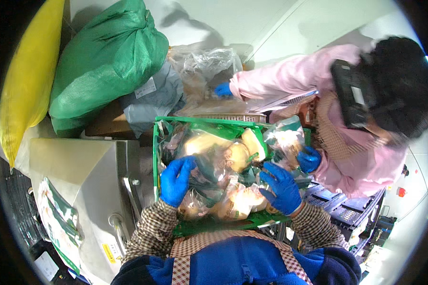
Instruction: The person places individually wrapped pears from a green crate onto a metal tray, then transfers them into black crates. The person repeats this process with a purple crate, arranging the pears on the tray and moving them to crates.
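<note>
A green plastic crate [156, 156] stands before me, full of clear and green plastic bags that hold pale produce [237, 156], whose kind I cannot tell. My left hand [177, 181], in a blue glove, hovers over the crate's left side with the thumb and fingers slightly apart. Nothing shows between them. My right hand [281, 188], gloved the same way, is spread above the right side, close to the bags. It holds nothing that I can see. Between the two hands lies a clear bag [217, 178], partly blurred.
Right of the crate a co-worker in pink sleeves [289, 78] holds a printed bag [285, 137] over its edge. A steel machine [75, 171] stands at left. Behind are a green sack [110, 64], a yellow sack [32, 71] and clear plastic [207, 67]. Dark crates [346, 206] stand at right.
</note>
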The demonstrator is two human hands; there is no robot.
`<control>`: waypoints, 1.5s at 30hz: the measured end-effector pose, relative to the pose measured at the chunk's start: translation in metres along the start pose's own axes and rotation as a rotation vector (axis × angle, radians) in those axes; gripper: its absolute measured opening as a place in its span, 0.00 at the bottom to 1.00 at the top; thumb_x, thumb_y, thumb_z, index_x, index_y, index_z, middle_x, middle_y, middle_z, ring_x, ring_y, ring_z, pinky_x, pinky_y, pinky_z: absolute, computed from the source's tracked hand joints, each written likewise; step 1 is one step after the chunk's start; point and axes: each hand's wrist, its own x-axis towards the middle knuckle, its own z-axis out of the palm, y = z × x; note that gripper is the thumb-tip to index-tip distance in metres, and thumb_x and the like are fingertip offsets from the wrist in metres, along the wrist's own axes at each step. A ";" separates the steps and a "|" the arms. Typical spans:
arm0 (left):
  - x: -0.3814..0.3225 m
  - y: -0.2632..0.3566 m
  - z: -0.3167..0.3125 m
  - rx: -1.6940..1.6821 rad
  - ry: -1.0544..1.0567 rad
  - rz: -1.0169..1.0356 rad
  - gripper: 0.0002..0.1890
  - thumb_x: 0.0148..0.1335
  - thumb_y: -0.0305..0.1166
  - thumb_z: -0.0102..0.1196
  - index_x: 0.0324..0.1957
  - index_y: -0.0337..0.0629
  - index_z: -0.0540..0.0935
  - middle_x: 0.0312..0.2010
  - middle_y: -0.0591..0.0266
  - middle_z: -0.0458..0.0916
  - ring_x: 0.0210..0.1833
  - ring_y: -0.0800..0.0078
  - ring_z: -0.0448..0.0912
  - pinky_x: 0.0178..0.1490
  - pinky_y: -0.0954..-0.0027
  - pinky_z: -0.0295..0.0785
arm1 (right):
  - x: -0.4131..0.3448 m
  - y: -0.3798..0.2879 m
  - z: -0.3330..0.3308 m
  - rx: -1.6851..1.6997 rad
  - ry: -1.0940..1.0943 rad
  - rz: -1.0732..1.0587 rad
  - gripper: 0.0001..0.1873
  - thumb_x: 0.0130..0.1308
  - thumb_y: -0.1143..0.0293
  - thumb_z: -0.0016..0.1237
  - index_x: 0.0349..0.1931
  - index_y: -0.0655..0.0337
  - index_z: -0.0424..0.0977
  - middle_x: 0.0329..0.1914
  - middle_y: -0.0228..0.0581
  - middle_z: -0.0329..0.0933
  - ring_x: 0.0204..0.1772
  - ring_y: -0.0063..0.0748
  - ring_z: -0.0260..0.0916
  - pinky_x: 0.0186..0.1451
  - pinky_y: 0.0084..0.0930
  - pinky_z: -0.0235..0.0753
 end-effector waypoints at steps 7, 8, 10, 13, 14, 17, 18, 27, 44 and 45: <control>0.003 -0.047 -0.035 0.649 0.398 0.394 0.32 0.57 0.26 0.60 0.64 0.38 0.65 0.60 0.43 0.63 0.61 0.49 0.65 0.62 0.57 0.65 | -0.106 0.060 0.053 0.000 0.457 0.467 0.30 0.58 0.71 0.55 0.60 0.69 0.63 0.61 0.53 0.65 0.64 0.49 0.63 0.67 0.38 0.62; 0.006 -0.053 -0.036 0.777 0.440 0.379 0.35 0.55 0.27 0.62 0.65 0.39 0.62 0.60 0.41 0.60 0.61 0.48 0.64 0.62 0.57 0.64 | -0.128 0.080 0.061 0.015 0.529 0.594 0.30 0.58 0.70 0.55 0.60 0.70 0.63 0.61 0.55 0.65 0.64 0.50 0.63 0.67 0.38 0.62; 0.003 -0.065 -0.042 0.639 0.418 0.264 0.36 0.55 0.29 0.63 0.64 0.39 0.62 0.60 0.42 0.61 0.61 0.48 0.63 0.62 0.56 0.64 | -0.180 0.106 0.087 0.062 0.613 0.891 0.30 0.60 0.66 0.55 0.60 0.71 0.63 0.60 0.57 0.66 0.64 0.51 0.63 0.67 0.39 0.62; 0.021 -0.087 -0.054 0.513 0.430 0.069 0.35 0.55 0.32 0.64 0.62 0.35 0.63 0.56 0.42 0.68 0.56 0.49 0.70 0.57 0.56 0.69 | -0.206 0.158 0.132 0.214 0.549 1.204 0.33 0.62 0.55 0.54 0.61 0.71 0.64 0.59 0.61 0.69 0.63 0.53 0.66 0.66 0.38 0.64; 0.032 -0.094 -0.062 0.365 0.405 -0.050 0.34 0.55 0.35 0.64 0.61 0.34 0.64 0.53 0.41 0.71 0.53 0.51 0.73 0.54 0.57 0.70 | -0.206 0.171 0.141 0.211 0.515 1.130 0.34 0.62 0.53 0.53 0.60 0.71 0.66 0.58 0.61 0.70 0.63 0.53 0.66 0.65 0.38 0.65; 0.055 -0.114 -0.080 0.373 0.309 -0.315 0.34 0.54 0.43 0.64 0.56 0.31 0.69 0.44 0.42 0.78 0.44 0.54 0.78 0.47 0.58 0.74 | -0.188 0.198 0.149 0.324 0.419 1.050 0.32 0.58 0.49 0.54 0.55 0.64 0.70 0.54 0.57 0.74 0.55 0.53 0.73 0.57 0.44 0.71; 0.060 -0.119 -0.086 0.453 0.273 -0.412 0.34 0.53 0.46 0.64 0.55 0.30 0.70 0.41 0.42 0.80 0.41 0.55 0.80 0.44 0.59 0.74 | -0.180 0.204 0.148 0.339 0.417 1.038 0.31 0.56 0.50 0.55 0.54 0.63 0.71 0.51 0.56 0.75 0.53 0.53 0.74 0.55 0.44 0.72; 0.072 -0.132 -0.098 0.548 0.324 -0.512 0.25 0.50 0.47 0.60 0.37 0.30 0.83 0.35 0.40 0.82 0.41 0.52 0.82 0.43 0.57 0.74 | -0.152 0.212 0.154 0.410 0.475 1.006 0.22 0.55 0.54 0.52 0.40 0.64 0.73 0.37 0.59 0.77 0.44 0.61 0.74 0.44 0.48 0.72; 0.060 -0.085 -0.071 0.672 0.421 -0.592 0.25 0.52 0.45 0.59 0.44 0.32 0.81 0.41 0.39 0.82 0.47 0.45 0.80 0.48 0.52 0.74 | -0.163 0.201 0.156 0.394 0.473 0.948 0.21 0.63 0.56 0.50 0.47 0.66 0.72 0.43 0.57 0.77 0.48 0.58 0.73 0.48 0.41 0.72; 0.060 -0.085 -0.071 0.661 0.409 -0.591 0.25 0.52 0.45 0.59 0.44 0.32 0.81 0.41 0.39 0.82 0.47 0.45 0.80 0.48 0.52 0.74 | -0.164 0.205 0.160 0.396 0.459 0.992 0.21 0.63 0.56 0.49 0.47 0.66 0.72 0.43 0.57 0.77 0.48 0.58 0.73 0.48 0.41 0.72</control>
